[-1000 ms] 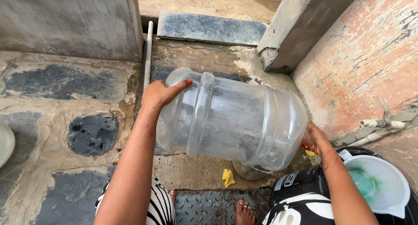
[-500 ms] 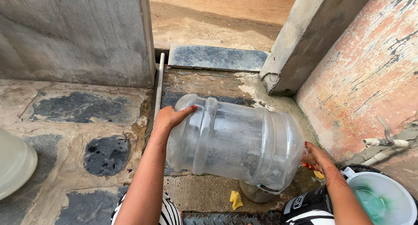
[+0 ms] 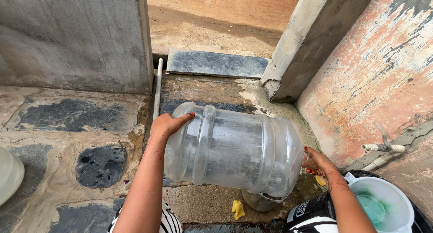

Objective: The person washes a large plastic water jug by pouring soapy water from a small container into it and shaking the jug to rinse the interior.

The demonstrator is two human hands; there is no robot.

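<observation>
A large clear plastic jug [image 3: 234, 147] is held on its side above the ground, at the centre of the view, between two bare hands. Its base points left and its narrow end points right and slightly down. The left hand [image 3: 168, 124] presses flat against the base, fingers spread wide over the upper edge. The right hand [image 3: 317, 163] is at the neck end, fingers curled around it; the neck itself is hidden behind the jug's shoulder.

Just below the neck end a small grey round object [image 3: 257, 200] sits on the wet concrete floor [image 3: 212, 201], and a yellow sponge [image 3: 237, 209] lies beside it. Another yellow scrap [image 3: 320, 180] shows under the right wrist. At the lower right stands a white bucket [image 3: 383, 201] with greenish contents, next to a black and white container [image 3: 311, 212].

A thin white pipe [image 3: 157, 88] runs along the floor toward a grey wall [image 3: 72, 39] on the left. On the right is a worn pinkish wall [image 3: 374, 70] with a pipe fitting [image 3: 383, 147] sticking out. A pale rounded vessel [image 3: 9, 174] is cut off at the left edge.
</observation>
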